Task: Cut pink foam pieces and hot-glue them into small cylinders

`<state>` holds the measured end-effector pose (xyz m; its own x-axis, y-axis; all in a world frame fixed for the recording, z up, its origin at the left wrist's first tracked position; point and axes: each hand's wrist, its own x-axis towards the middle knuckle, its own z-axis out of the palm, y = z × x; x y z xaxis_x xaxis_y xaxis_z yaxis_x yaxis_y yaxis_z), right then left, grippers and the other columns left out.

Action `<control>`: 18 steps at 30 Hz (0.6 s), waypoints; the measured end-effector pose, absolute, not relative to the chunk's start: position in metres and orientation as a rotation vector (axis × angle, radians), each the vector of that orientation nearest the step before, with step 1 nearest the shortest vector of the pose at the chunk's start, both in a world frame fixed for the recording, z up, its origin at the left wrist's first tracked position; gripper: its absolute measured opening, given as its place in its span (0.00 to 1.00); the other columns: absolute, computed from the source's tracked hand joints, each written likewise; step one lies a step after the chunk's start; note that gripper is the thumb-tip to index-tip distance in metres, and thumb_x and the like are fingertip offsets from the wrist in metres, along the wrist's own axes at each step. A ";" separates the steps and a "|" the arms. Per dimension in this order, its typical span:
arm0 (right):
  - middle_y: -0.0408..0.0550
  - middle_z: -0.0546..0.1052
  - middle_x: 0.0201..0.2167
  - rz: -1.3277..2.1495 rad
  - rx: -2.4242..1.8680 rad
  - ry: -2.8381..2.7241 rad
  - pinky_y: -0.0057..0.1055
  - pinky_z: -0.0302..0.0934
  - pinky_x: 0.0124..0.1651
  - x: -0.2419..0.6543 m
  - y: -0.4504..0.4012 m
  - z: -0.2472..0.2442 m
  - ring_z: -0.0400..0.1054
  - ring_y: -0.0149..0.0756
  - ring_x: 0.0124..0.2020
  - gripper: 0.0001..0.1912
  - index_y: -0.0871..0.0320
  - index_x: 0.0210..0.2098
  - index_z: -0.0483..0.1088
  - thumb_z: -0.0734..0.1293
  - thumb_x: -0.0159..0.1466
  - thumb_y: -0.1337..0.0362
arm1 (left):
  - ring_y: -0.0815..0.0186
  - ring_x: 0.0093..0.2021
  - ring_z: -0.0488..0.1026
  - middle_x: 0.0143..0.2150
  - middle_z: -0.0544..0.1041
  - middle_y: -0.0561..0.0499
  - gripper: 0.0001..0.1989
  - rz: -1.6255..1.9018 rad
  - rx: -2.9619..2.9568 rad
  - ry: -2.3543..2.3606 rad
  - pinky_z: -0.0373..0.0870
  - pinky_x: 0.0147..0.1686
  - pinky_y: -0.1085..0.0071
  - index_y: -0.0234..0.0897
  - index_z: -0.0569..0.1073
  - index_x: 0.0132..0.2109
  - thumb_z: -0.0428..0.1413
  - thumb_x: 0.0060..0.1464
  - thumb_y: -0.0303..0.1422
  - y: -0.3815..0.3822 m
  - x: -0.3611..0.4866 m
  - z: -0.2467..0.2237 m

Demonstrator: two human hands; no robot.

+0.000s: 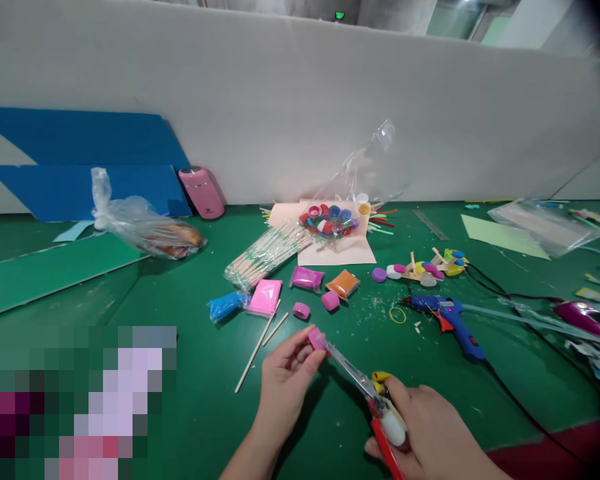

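My left hand pinches a small pink bottle cap between thumb and fingertips, low over the table's middle. My right hand is closed on scissors with red and yellow on the handle and a long metal blade. The blade tip meets the cap's right side; whether it cuts in, I cannot tell. Two more pink caps, one lying flat and one on its side, are just beyond. Two thin wooden sticks lie left of my left hand.
Packets of blue, pink, magenta and orange clay lie ahead. Behind are bagged sticks and bottle caps. A blue glue gun with a trailing cord lies right, below a cap-and-stick model.
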<state>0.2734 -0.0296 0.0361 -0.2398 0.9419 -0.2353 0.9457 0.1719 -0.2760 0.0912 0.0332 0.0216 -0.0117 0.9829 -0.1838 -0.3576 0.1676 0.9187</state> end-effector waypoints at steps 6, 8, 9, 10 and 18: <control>0.47 0.74 0.22 -0.526 1.889 2.423 0.30 0.47 0.23 0.273 -0.031 0.035 0.68 0.44 0.22 0.16 0.59 0.35 0.61 0.61 0.53 0.53 | 0.66 0.34 0.75 0.34 0.79 0.50 0.14 1.257 0.782 1.051 0.71 0.36 0.73 0.36 0.75 0.37 0.61 0.37 0.26 0.034 0.092 0.023; 0.47 0.74 0.22 -0.530 1.897 2.416 0.30 0.46 0.23 0.273 -0.032 0.033 0.68 0.44 0.22 0.16 0.59 0.35 0.61 0.61 0.53 0.54 | 0.65 0.35 0.75 0.34 0.79 0.49 0.15 1.257 0.780 1.038 0.71 0.37 0.72 0.36 0.75 0.38 0.61 0.37 0.26 0.034 0.091 0.023; 0.47 0.75 0.22 -0.533 1.903 2.413 0.30 0.46 0.22 0.273 -0.032 0.033 0.68 0.44 0.22 0.16 0.59 0.35 0.61 0.61 0.53 0.54 | 0.65 0.35 0.75 0.34 0.79 0.49 0.15 1.254 0.781 1.032 0.71 0.37 0.72 0.35 0.75 0.38 0.61 0.38 0.26 0.034 0.091 0.022; 0.47 0.75 0.22 -0.535 1.916 2.406 0.29 0.46 0.22 0.274 -0.033 0.032 0.68 0.44 0.23 0.16 0.59 0.35 0.61 0.61 0.53 0.54 | 0.65 0.35 0.75 0.34 0.79 0.49 0.15 1.252 0.781 1.027 0.71 0.37 0.72 0.35 0.75 0.38 0.61 0.38 0.26 0.034 0.091 0.022; 0.48 0.75 0.23 -0.677 1.932 2.287 0.30 0.46 0.22 0.271 -0.033 0.035 0.68 0.46 0.24 0.15 0.60 0.36 0.61 0.60 0.54 0.56 | 0.64 0.35 0.75 0.35 0.79 0.49 0.15 1.257 0.771 1.008 0.71 0.38 0.70 0.35 0.75 0.39 0.60 0.39 0.26 0.033 0.091 0.018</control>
